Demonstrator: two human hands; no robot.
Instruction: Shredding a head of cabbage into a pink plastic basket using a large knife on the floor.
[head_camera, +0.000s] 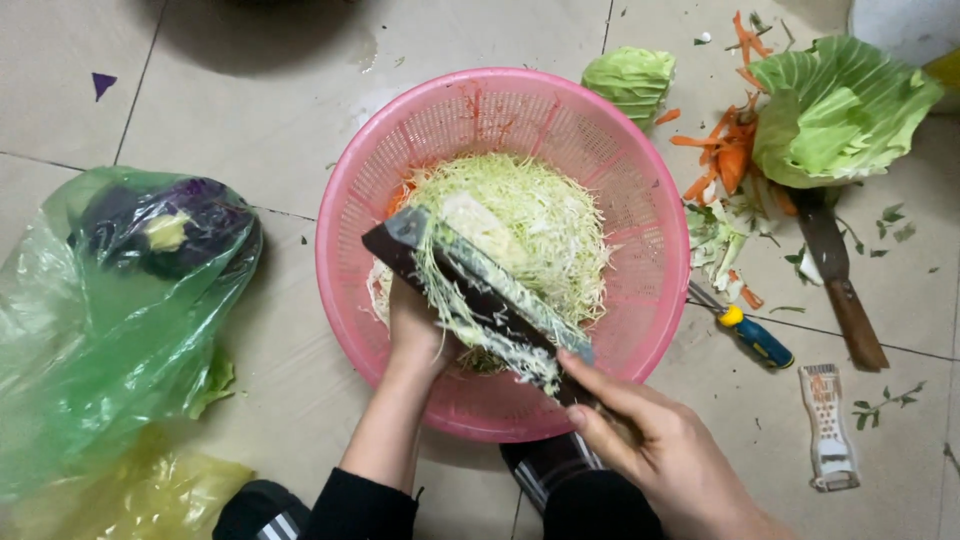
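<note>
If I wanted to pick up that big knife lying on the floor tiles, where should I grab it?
Probably by the brown wooden handle of the knife, coming from the near side: the handle end points toward the person, and the blade end lies under the cabbage leaves.

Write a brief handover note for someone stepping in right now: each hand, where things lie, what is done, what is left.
Left hand: under the dark grater, propping it over the pink basket.
Right hand: gripping the grater's lower end.
Done: shredded cabbage heaped in the basket; strands cling to the grater.
Left: cabbage leaves and carrot peels on the floor, beside a knife and peeler.
</note>
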